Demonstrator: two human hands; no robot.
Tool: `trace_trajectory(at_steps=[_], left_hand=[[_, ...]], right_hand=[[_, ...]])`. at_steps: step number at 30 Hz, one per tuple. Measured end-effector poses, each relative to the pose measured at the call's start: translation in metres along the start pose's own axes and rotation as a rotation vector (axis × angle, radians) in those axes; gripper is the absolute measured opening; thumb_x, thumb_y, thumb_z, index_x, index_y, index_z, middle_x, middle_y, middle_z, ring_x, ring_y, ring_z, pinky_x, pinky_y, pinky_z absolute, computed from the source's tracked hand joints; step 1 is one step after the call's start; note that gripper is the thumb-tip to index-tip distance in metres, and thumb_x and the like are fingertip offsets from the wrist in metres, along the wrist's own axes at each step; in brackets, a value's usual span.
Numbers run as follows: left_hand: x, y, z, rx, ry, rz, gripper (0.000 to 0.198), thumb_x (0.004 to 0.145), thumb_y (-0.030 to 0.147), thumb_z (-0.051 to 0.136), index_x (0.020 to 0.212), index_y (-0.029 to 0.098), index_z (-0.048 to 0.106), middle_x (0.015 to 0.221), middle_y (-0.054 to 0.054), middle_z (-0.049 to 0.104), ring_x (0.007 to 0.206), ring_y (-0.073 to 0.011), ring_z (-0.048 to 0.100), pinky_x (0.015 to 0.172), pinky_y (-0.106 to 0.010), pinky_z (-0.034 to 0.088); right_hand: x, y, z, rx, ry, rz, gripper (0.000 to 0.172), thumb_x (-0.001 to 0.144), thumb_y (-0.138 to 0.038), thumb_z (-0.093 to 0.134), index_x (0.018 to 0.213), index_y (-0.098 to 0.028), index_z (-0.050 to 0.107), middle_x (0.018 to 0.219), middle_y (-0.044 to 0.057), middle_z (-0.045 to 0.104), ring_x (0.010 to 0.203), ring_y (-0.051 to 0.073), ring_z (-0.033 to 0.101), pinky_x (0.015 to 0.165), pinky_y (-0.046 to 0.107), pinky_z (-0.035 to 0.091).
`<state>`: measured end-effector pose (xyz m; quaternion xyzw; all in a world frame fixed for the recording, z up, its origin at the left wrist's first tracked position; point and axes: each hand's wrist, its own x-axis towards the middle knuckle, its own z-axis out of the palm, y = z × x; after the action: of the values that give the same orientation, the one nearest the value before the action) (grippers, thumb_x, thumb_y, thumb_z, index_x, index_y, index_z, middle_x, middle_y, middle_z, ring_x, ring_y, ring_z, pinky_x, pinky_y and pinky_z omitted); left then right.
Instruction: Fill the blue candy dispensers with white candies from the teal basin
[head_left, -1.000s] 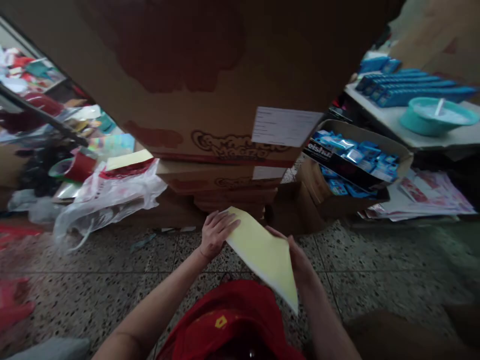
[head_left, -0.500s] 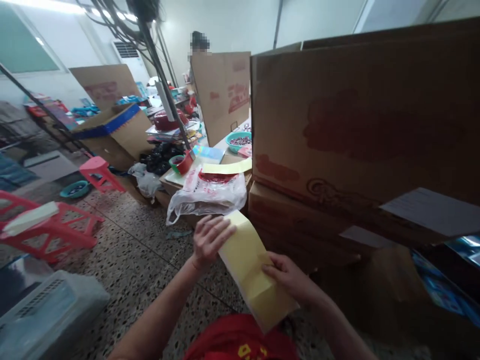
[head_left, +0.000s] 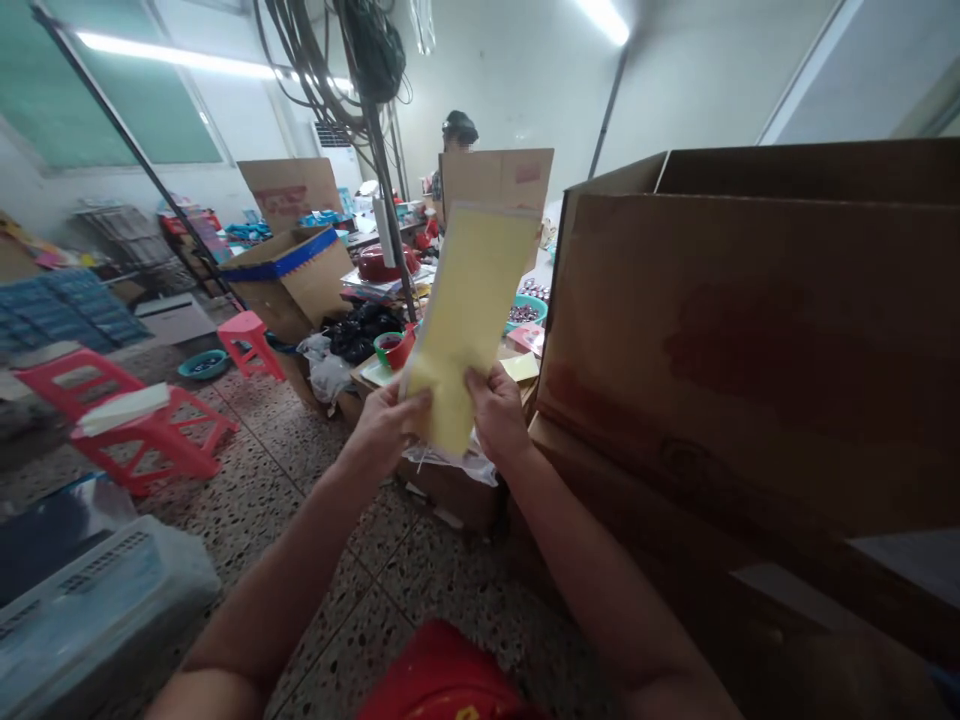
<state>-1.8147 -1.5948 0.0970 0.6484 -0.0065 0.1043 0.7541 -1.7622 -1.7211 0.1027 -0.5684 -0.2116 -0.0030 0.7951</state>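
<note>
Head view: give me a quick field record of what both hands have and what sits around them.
left hand: grips the lower left edge of the yellow sheet
right hand: grips the sheet's lower right edge
sheet pose: held up, upright, tilted slightly right
right of hands: large cardboard box, top flaps open
behind sheet: low table with red tape roll and teal bowl
left floor: red plastic stools
background: a person behind an upright cardboard panel
</note>
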Motion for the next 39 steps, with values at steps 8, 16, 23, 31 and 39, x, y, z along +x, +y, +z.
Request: trace_trajectory(at_steps=[8, 16, 23, 31, 39], left_hand=[[0.227, 0.019, -0.063, 0.377, -0.224, 0.029, 0.039, 0.055, 0.028, 0.069, 0.091, 0.012, 0.063, 0.074, -0.001, 0.066, 0.063, -0.0137, 0.060, 0.064, -0.027, 0.050], [0.335, -0.073, -0.046, 1.118, -0.496, -0.114, 0.031, 0.058, 0.021, 0.069, 0.087, 0.010, 0.066, 0.077, -0.006, 0.067, 0.076, -0.0188, 0.061, 0.072, -0.029, 0.049], [0.252, -0.054, -0.055, 0.865, -0.393, 0.343, 0.033, 0.082, 0.033, 0.054, 0.108, 0.015, 0.062, 0.106, -0.011, 0.064, 0.096, -0.0205, 0.061, 0.084, -0.033, 0.049], [0.131, -0.081, -0.070, 1.285, -0.684, 0.411, 0.041, 0.083, 0.016, 0.045, 0.121, 0.018, 0.058, 0.127, -0.010, 0.059, 0.118, -0.0211, 0.053, 0.100, -0.032, 0.040], [0.122, -0.104, -0.058, 1.508, -0.596, 0.273, 0.052, 0.076, 0.036, 0.061, 0.123, 0.015, 0.054, 0.123, -0.014, 0.059, 0.106, -0.0255, 0.058, 0.092, -0.034, 0.044]], right_hand=[[-0.023, 0.048, -0.029, -0.976, 0.063, -0.329, 0.050, 0.083, -0.045, 0.059, 0.125, -0.019, 0.051, 0.134, 0.012, 0.050, 0.129, 0.028, 0.040, 0.107, 0.047, 0.034], [-0.031, 0.096, -0.036, -1.655, 0.198, -0.038, 0.024, 0.078, -0.008, 0.060, 0.096, -0.022, 0.064, 0.100, 0.004, 0.064, 0.093, 0.022, 0.055, 0.082, 0.033, 0.044], [0.012, 0.070, -0.027, -1.656, 0.372, 0.072, 0.012, 0.088, -0.024, 0.054, 0.083, -0.020, 0.064, 0.091, 0.005, 0.061, 0.087, 0.020, 0.054, 0.070, 0.029, 0.040], [0.036, 0.057, -0.030, -1.446, 0.480, -0.047, 0.017, 0.087, -0.016, 0.049, 0.090, -0.018, 0.066, 0.096, 0.008, 0.059, 0.091, 0.021, 0.055, 0.079, 0.029, 0.043], [0.014, 0.064, -0.027, -1.307, 0.502, -0.203, 0.016, 0.080, -0.014, 0.054, 0.091, -0.017, 0.066, 0.100, 0.009, 0.054, 0.093, 0.022, 0.054, 0.084, 0.034, 0.046]])
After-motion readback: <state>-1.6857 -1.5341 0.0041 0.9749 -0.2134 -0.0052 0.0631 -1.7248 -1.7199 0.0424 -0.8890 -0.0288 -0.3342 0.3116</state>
